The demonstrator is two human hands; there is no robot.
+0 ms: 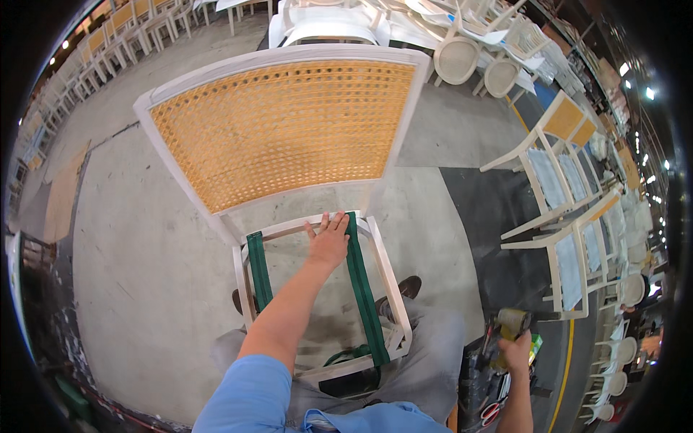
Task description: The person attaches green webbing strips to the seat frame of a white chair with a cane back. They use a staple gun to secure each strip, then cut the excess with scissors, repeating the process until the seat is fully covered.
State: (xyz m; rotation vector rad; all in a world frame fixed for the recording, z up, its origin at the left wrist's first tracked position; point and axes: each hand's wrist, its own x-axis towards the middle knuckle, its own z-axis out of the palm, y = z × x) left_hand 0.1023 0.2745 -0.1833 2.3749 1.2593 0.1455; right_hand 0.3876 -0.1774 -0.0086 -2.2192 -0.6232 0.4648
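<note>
A: Wooden chair (281, 133), whereabouts pls?
B: Dead ahead, mid-view, over concrete floor (144, 238). Tall back w/ woven cane panel at far end, seat frame (388, 270) at near end, approx. btwn grey trouser legs (437, 353)
A: And across the seat frame?
B: Two green straps, running front to back: left strap (260, 270) near left rail, right strap (363, 289) near right rail. Floor visible thru gap btwn
A: Left hand (328, 242)?
B: Laid flat at back rail, fingers straight & a bit spread, tips by top end of right strap. Resting rather than gripping, AFAICT
A: Right hand (516, 353)?
B: Off to the right, well apart from chair, fingers curled round yellow-and-black tool (514, 321). Exact kind of tool: can't tell. Just below, scissors (490, 413) w/ red handles, amid dark clutter
A: Surroundings, quick?
B: Cane-backed chairs w/ pale blue seats (546, 180) to the right, pile of white chairs (328, 32) up top, long row of chairs (119, 32) upper left, plus yellow line (563, 375) on floor, lower right
</note>
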